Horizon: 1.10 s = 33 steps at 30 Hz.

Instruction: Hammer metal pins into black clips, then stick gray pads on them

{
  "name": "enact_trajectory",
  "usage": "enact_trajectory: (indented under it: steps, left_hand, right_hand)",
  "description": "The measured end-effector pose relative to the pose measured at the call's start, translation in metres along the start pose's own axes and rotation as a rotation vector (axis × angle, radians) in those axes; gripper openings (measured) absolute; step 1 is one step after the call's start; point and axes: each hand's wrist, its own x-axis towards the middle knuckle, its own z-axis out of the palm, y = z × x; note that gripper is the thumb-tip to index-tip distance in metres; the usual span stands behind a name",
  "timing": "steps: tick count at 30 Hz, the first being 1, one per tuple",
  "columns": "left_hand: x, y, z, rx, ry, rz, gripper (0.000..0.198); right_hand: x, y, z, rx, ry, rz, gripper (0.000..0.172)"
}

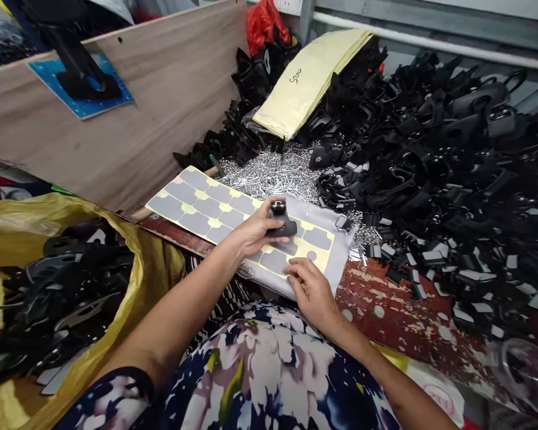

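Observation:
Between the thumb and fingers of my left hand [260, 230] is a small black plastic part [283, 226] with a shiny top end. It is held over a cream backing sheet [214, 223] that bears rows of grey die-cut stickers [205, 206]. My right hand [311, 288] is at the near edge of this sheet, its fingers bent and thumb apart from them, with nothing visible in them. Beneath the sheet's right part lies a pale grey cloth [342, 263]. A small black piece with a pale face [343, 223] rests at the cloth's far right corner.
Silvery metal pins [273, 173] are heaped beyond the sheet. Black plastic parts [412, 143] pile up at the right, with stacked yellow sheets [311, 83] on top. A wooden board [161, 77] stands at the left. Below it, a yellow sack [150, 251] holds more black parts.

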Motion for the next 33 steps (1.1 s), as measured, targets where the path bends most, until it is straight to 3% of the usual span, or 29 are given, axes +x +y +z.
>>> enact_trajectory:
  steps: [5, 7, 9, 10, 11, 13, 15, 17, 22, 28, 33]
  left_hand:
    - [0.028, -0.015, 0.005, 0.128, -0.107, -0.134, 0.056]
    - [0.034, -0.02, 0.005, 0.137, -0.134, -0.131, 0.057]
    - [0.035, -0.021, 0.004, 0.132, -0.135, -0.118, 0.058]
    - [0.034, -0.02, 0.004, 0.127, -0.119, -0.112, 0.059]
    - [0.031, -0.019, 0.005, 0.118, -0.097, -0.104, 0.06]
    - [0.02, -0.017, 0.007, 0.072, -0.059, -0.078, 0.06]
    - [0.006, -0.018, 0.011, -0.013, -0.068, -0.074, 0.056]
    - [-0.008, -0.021, 0.014, -0.119, -0.103, -0.098, 0.049]
    - [-0.028, -0.033, 0.025, -0.246, -0.162, -0.15, 0.046]
    - [-0.03, -0.034, 0.032, -0.235, -0.279, -0.146, 0.045]
    - [-0.029, -0.038, 0.031, -0.217, -0.288, -0.134, 0.043]
  right_hand:
    - [0.001, -0.005, -0.006, 0.093, -0.062, 0.075, 0.014]
    - [0.002, -0.019, -0.019, 0.262, -0.206, 0.125, 0.011]
    - [0.004, -0.034, -0.034, 0.409, -0.395, 0.105, 0.011]
    - [0.005, -0.04, -0.041, 0.435, -0.43, 0.08, 0.013]
    - [0.006, -0.043, -0.047, 0.421, -0.392, 0.056, 0.014]
    - [0.01, -0.04, -0.054, 0.334, -0.14, 0.045, 0.014]
    - [0.015, -0.026, -0.055, 0.291, 0.142, 0.077, 0.013]
    - [0.019, -0.009, -0.053, 0.314, 0.28, 0.101, 0.014]
    - [0.025, 0.007, -0.044, 0.323, 0.31, 0.113, 0.011]
    - [0.026, 0.008, -0.04, 0.279, 0.298, 0.124, 0.01]
    - [0.026, 0.011, -0.04, 0.27, 0.305, 0.124, 0.009]
